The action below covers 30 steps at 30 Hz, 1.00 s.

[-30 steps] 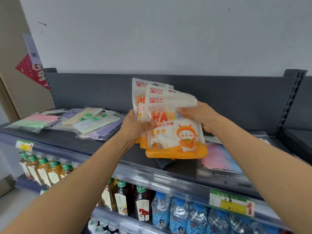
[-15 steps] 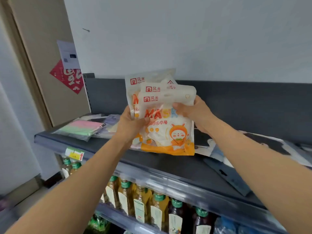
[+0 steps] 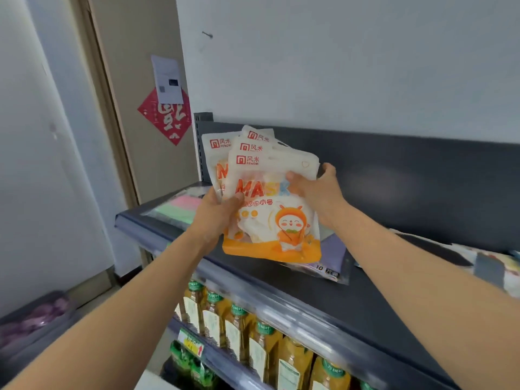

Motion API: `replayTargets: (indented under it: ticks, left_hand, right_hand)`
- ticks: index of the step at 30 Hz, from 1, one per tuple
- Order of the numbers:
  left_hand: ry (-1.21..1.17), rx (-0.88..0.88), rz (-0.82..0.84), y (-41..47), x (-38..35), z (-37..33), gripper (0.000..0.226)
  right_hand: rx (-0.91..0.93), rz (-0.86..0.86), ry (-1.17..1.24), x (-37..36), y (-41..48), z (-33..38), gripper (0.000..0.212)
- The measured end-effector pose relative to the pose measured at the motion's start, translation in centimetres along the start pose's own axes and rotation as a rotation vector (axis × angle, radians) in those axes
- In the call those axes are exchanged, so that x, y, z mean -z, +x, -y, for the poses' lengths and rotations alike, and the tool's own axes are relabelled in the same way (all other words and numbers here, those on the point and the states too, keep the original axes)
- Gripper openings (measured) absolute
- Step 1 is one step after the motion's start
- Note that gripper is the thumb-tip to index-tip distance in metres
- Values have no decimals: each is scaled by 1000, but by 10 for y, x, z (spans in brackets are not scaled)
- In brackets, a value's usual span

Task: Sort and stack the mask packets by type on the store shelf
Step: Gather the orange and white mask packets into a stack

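Mask packets (image 3: 270, 209), orange-and-white and fanned so 4 logos show, are held upright above the shelf (image 3: 281, 302), toward its left end, as I watch from the remote station. Over the last second the bundle has travelled left along the shelf, from above its middle to near the pastel packets (image 3: 174, 212) at the left edge. I judge this type is gathered and ready to go down as 1 stack. Left grip (image 3: 219, 209) clamps the bundle's left edge, thumb across the front. Right grip (image 3: 315, 187) pinches the upper right edge, thumb in front, fingers behind. Both forearms reach forward and upward.
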<state>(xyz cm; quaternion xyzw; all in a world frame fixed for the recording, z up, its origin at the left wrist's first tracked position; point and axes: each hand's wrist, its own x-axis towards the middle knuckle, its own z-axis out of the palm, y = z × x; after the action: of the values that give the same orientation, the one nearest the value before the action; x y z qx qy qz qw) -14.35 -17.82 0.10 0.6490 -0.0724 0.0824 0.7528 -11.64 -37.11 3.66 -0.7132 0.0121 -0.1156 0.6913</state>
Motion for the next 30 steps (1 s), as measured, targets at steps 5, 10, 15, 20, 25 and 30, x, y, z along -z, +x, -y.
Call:
replayTargets:
  ticks: [5, 10, 15, 20, 25, 30]
  left_hand:
    - [140, 21, -1, 8, 17, -6, 31]
    - [152, -26, -140, 24, 42, -15, 30]
    - [136, -51, -187, 46, 70, -25, 37]
    - [102, -17, -161, 76, 108, -27, 50]
    - [72, 56, -129, 110, 171, -29, 50]
    - [140, 156, -95, 141, 242, -25, 40]
  right_hand:
    - [41, 124, 15, -32, 21, -4, 50]
    - [41, 293, 71, -60, 41, -1, 17]
    - [-10, 451, 61, -92, 52, 4, 43]
    - [-123, 572, 73, -120, 63, 3, 30]
    - [-149, 511, 86, -184, 71, 3, 30]
    - [-190, 465, -2, -261, 87, -12, 32]
